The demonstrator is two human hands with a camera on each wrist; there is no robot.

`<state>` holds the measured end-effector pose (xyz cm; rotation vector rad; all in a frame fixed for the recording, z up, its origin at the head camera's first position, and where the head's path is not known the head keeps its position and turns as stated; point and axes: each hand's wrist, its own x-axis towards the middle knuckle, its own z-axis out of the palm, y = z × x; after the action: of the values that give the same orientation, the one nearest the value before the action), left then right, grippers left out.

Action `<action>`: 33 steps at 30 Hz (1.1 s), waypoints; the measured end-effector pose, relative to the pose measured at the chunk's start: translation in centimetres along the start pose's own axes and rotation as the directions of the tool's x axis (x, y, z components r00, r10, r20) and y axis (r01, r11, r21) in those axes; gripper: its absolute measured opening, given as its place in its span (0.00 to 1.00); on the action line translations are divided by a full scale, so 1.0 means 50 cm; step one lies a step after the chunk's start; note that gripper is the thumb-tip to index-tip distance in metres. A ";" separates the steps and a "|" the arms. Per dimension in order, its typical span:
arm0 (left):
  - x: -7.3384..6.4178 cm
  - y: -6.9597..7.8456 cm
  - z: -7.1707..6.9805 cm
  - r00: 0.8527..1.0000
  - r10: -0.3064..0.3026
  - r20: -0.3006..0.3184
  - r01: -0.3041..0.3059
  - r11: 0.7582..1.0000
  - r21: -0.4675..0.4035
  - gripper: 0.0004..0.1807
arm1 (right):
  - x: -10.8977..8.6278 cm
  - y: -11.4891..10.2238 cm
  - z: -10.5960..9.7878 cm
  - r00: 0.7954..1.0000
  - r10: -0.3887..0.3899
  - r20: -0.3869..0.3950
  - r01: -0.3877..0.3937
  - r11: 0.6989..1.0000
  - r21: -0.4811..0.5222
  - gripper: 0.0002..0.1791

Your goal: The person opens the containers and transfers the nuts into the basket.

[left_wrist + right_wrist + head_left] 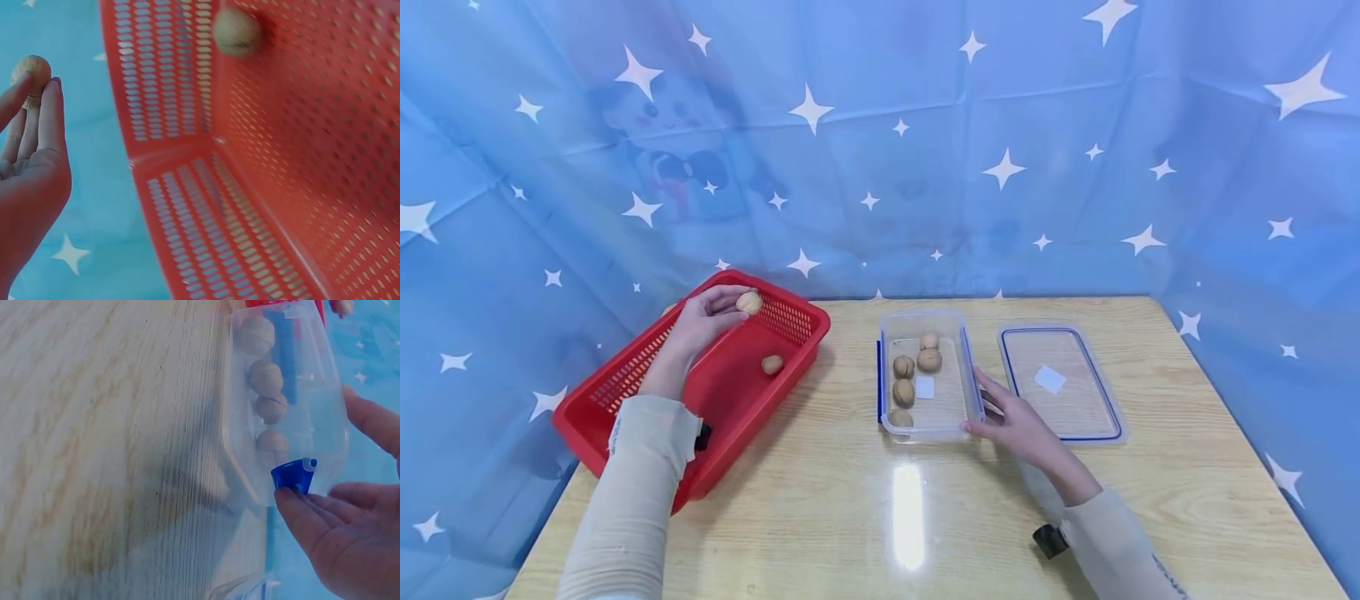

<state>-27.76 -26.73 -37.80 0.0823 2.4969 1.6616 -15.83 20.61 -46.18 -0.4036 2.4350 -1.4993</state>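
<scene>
My left hand (696, 323) pinches a walnut (748, 302) between thumb and fingertips, above the far end of a red plastic basket (718, 396). One more walnut (772, 364) lies on the basket floor; the left wrist view shows this walnut (237, 32) close to a perforated wall. My right hand (1015, 425) holds a clear plastic container (951, 408) by its right side, thumb at the near corner. In the right wrist view, its fingers touch a blue latch (294, 476). Several walnuts (904, 392) sit inside the uncovered container, mostly along its left side.
The container's clear lid (1075, 392), with a blue seal and white label, lies flat to the right of my right hand. Everything stands on a wooden table (820, 517). A blue star-patterned curtain (880, 167) hangs behind the table's back edge.
</scene>
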 end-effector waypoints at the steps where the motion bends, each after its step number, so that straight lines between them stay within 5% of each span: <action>1: 0.002 -0.009 -0.004 1.000 0.003 0.005 -0.003 1.000 -0.004 0.27 | 0.000 0.000 0.001 1.000 -0.001 -0.001 0.001 1.000 0.001 0.51; 11: 0.014 -0.095 -0.013 0.997 0.055 0.059 -0.053 0.998 -0.037 0.27 | 0.004 0.008 0.005 1.000 0.000 -0.007 0.000 1.000 -0.008 0.51; 16: 0.018 -0.129 -0.008 0.997 0.034 0.071 -0.032 0.999 -0.025 0.25 | 0.004 0.004 0.004 1.000 -0.015 -0.005 0.015 1.000 0.001 0.51; 33: 0.011 -0.159 -0.002 0.977 -0.111 0.180 0.066 0.970 0.236 0.26 | 0.008 0.008 0.003 1.000 -0.015 0.006 0.015 1.000 -0.004 0.51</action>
<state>-28.06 -29.83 -45.12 0.1452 2.4923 1.2618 -16.19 20.51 -46.62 -0.4273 2.4362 -1.4980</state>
